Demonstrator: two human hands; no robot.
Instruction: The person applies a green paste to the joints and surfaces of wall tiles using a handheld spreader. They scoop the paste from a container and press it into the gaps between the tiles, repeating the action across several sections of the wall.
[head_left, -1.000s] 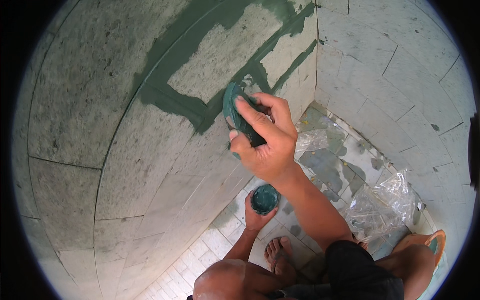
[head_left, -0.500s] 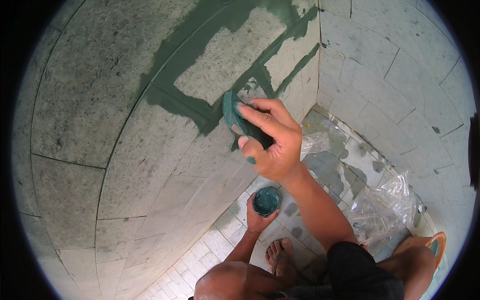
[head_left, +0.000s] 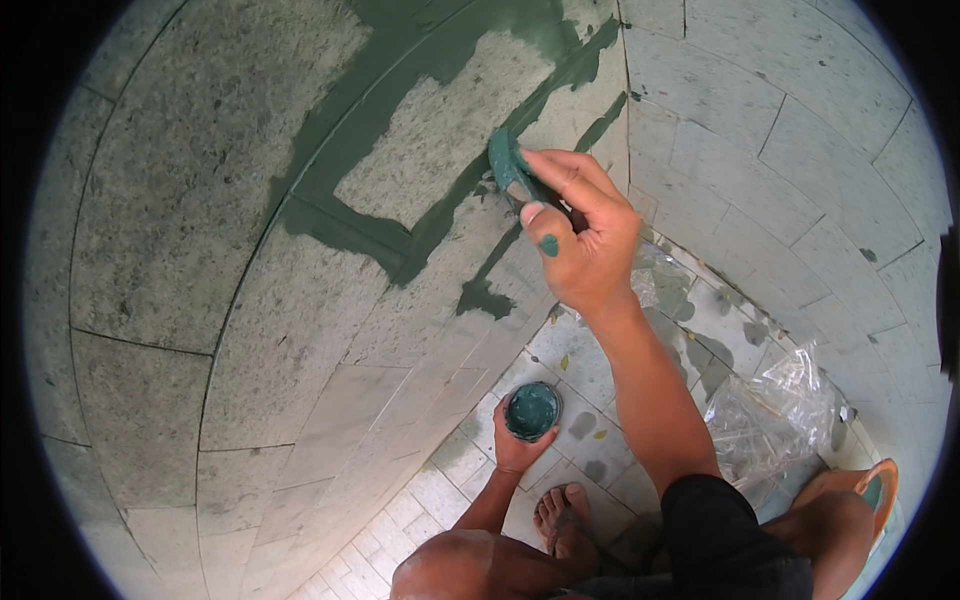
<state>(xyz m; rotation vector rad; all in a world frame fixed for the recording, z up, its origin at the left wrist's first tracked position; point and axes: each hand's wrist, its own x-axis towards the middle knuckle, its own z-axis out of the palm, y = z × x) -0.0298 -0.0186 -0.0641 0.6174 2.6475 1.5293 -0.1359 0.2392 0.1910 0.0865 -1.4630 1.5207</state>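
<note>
My right hand (head_left: 590, 240) pinches a curved, flat spreader (head_left: 503, 155) coated in green paste, thumb on the near side and fingers on the far side. Its outer edge lies at or close to the stone-tiled wall (head_left: 280, 330); the hand hides part of it. Dark green paste (head_left: 330, 140) covers the joints between tiles in wide bands, with a separate patch (head_left: 487, 300) lower down. A dab of green sticks to my thumb. Lower, my left hand (head_left: 512, 450) is wrapped round a small round tub (head_left: 533, 411) of green paste, its opening facing up.
A second tiled wall (head_left: 790, 180) meets the first at a corner on the right. Crumpled clear plastic (head_left: 765, 420) lies on the stained tile floor (head_left: 590, 350). An orange basin (head_left: 880, 500) stands beside my leg at lower right. My sandalled foot (head_left: 562, 510) is below the tub.
My right hand has moved the spreader up and right along the wall, uncovering the lower green patch. My left hand stays low with the tub.
</note>
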